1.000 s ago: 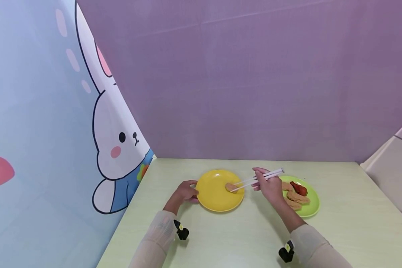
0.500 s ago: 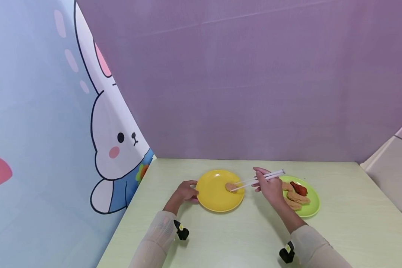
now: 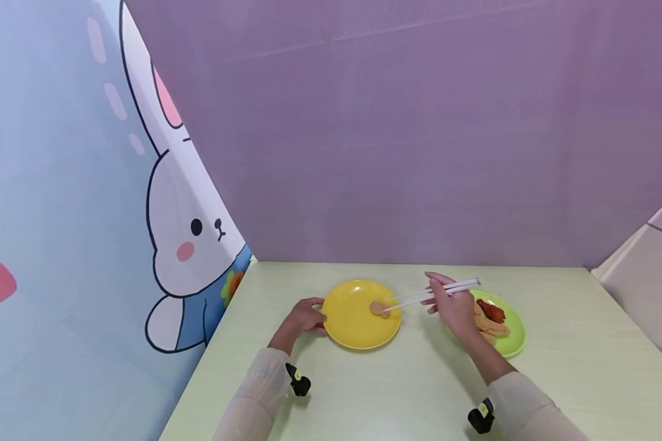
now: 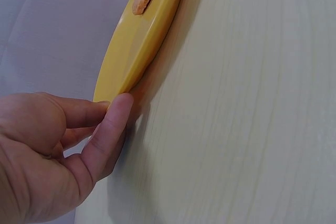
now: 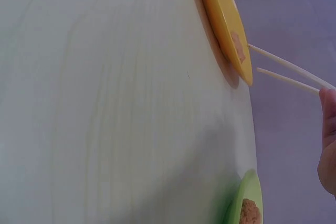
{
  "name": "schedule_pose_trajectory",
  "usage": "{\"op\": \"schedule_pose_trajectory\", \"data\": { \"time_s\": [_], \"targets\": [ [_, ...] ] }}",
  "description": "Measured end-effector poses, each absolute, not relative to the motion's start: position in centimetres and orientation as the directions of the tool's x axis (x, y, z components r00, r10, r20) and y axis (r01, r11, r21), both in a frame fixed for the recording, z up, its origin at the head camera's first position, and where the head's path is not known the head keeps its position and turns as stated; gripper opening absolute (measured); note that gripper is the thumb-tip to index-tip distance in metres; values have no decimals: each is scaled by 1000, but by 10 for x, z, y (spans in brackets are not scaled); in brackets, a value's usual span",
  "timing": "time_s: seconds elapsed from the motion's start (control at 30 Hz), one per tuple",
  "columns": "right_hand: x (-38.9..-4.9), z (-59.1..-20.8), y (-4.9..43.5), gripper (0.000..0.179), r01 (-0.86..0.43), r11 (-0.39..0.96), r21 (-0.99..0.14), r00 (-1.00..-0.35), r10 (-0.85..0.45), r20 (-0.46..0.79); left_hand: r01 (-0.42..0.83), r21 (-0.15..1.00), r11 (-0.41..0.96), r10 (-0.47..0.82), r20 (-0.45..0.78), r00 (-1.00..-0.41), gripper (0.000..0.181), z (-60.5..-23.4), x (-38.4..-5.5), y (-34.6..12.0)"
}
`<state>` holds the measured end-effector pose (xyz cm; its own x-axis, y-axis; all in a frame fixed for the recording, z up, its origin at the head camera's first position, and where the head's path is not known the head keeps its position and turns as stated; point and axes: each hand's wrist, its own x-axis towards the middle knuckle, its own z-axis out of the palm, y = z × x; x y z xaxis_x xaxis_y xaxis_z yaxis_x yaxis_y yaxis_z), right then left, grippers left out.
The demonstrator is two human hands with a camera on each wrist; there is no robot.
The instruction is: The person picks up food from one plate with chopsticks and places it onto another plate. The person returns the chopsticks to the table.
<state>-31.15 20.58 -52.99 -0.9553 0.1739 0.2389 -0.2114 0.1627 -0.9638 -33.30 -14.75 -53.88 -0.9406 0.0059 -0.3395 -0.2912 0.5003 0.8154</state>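
Note:
My left hand (image 3: 307, 315) pinches the left rim of a yellow plate (image 3: 353, 331), thumb and fingers on either side of the edge in the left wrist view. A light brown breaded piece of food (image 3: 377, 308), like a chicken nugget, lies on the plate's right part. My right hand (image 3: 456, 310) holds a pair of white chopsticks (image 3: 414, 297), pointing left over the plate. Their tips are spread beside the food piece; in the right wrist view the chopsticks (image 5: 289, 65) grip nothing. My right forearm partly covers a green plate (image 3: 517, 340).
On the green plate lie several breaded pieces (image 3: 493, 329) and a dark red piece of food (image 3: 491, 311). A pale wooden table (image 3: 386, 392) carries both plates. A purple cloth wall (image 3: 397, 153) rises behind, and a rabbit-printed panel (image 3: 187, 202) stands at the left.
My right hand and the chopsticks have drawn back slightly to the right, away from the food piece, which stays on the yellow plate. My left hand keeps its place on the rim.

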Motion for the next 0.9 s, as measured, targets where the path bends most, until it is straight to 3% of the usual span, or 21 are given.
{"op": "schedule_pose_trajectory", "data": {
  "time_s": [0.6, 0.9],
  "targets": [
    [-304, -522, 248, 44, -165, 142, -976, -963, 188, 191, -302, 823, 482, 2, -346, -938, 56, -540, -333, -147],
    [-287, -498, 257, 42, -143, 94, -985, -967, 197, 159, -311, 829, 464, -1, -351, -936, 57, -541, -335, -146]
  ]
}}
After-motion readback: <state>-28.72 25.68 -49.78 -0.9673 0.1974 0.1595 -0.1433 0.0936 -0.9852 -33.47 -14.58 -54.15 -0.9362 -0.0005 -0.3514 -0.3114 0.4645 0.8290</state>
